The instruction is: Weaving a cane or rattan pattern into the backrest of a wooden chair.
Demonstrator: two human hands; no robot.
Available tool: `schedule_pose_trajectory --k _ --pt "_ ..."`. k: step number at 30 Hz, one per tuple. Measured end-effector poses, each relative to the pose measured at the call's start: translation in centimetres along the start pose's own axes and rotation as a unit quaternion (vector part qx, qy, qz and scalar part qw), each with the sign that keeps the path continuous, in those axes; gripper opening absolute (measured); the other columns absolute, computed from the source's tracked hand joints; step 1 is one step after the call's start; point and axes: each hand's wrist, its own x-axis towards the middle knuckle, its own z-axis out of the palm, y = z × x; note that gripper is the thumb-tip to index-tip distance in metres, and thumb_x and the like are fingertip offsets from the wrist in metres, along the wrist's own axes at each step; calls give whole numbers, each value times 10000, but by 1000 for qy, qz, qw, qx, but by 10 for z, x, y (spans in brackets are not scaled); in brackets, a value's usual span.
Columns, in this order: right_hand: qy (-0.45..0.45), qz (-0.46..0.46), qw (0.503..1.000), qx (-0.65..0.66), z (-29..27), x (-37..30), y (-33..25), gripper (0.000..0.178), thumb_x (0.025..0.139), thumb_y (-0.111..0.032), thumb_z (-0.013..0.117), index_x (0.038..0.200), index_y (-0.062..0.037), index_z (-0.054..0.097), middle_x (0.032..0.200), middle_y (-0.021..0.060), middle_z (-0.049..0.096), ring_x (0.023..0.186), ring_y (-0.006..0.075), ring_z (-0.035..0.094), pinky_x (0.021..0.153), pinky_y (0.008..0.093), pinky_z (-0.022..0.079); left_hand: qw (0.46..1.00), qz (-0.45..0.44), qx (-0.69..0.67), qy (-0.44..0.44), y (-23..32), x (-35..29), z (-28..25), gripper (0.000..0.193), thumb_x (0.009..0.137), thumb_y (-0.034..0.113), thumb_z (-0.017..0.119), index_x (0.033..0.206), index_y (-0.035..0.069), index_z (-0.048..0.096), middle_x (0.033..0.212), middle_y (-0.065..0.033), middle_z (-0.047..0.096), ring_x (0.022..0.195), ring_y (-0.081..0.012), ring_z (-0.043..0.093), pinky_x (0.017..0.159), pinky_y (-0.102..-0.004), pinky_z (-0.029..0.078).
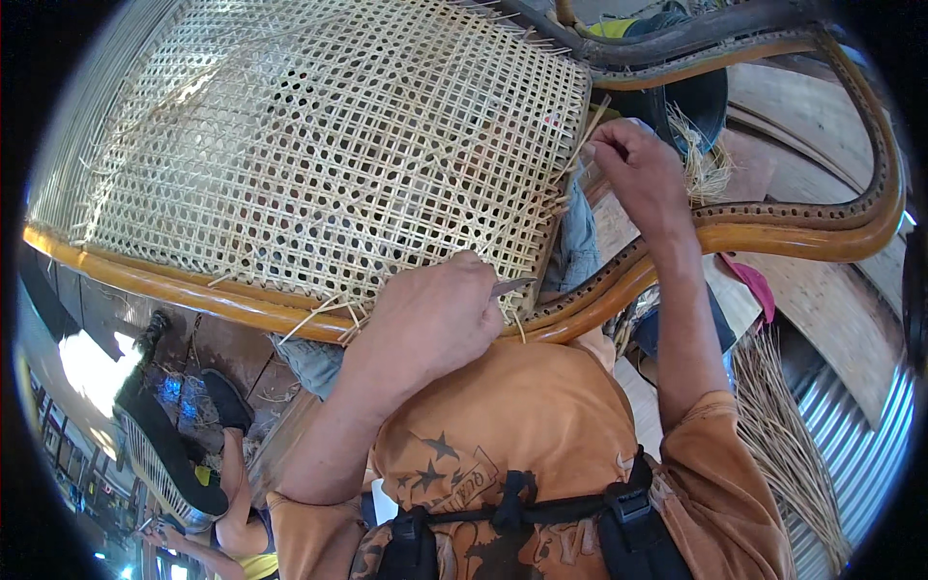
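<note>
A woven cane panel stretches over a curved, varnished wooden frame across my lap. My left hand lies closed at the panel's near right corner. From its thumb side juts a narrow, pointed metal tool, its tip toward the right; the fist hides the rest. Beside the panel's right edge is my right hand, thumb and fingers pinched together at a thin cane strand. Loose strand ends stick out along that edge. More cane ends poke up at the near rim, left of my left hand.
The frame's bare part with a row of holes loops to the right. A dark bucket with cane scraps stands behind it. Long cane strips lie lower right by corrugated metal. Another person sits at lower left.
</note>
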Motion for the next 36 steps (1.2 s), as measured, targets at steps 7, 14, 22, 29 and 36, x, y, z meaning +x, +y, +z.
schedule_pose_trajectory --k 7,14,22,29,36 --pt "-6 -264 952 -152 -2 29 14 149 843 -175 573 923 -56 611 894 138 604 887 309 593 776 392 477 995 -2 94 -15 -4 -29 -6 177 781 175 492 796 11 558 829 -159 560 675 -377 579 624 -463 476" --pt "-118 -426 874 200 30 -51 -57 184 887 -217 551 975 -63 603 938 92 628 887 263 609 764 375 483 1000 26 -13 -6 19 -150 -46 137 729 139 599 667 25 552 765 -121 599 575 -281 598 496 -386 468" --pt "-360 -429 764 321 43 -110 -98 172 897 -202 554 961 -48 596 891 91 619 792 243 604 698 341 479 917 29 -200 344 42 -196 -5 140 744 101 654 711 -10 575 991 -192 611 845 -212 606 811 -353 449" --pt "-305 -280 885 212 13 -93 -48 152 879 -164 542 910 -29 606 822 135 596 800 285 604 718 366 481 921 -128 -79 359 1 -177 26 72 753 3 633 824 -7 628 1105 -112 578 772 -169 612 677 -271 480" --pt "-113 -292 945 95 20 -109 -30 142 881 -171 530 899 -43 587 851 129 591 797 329 597 687 404 488 866 -189 -133 443 1 -179 39 100 796 31 627 891 3 638 1089 -105 588 843 -185 615 740 -288 497"
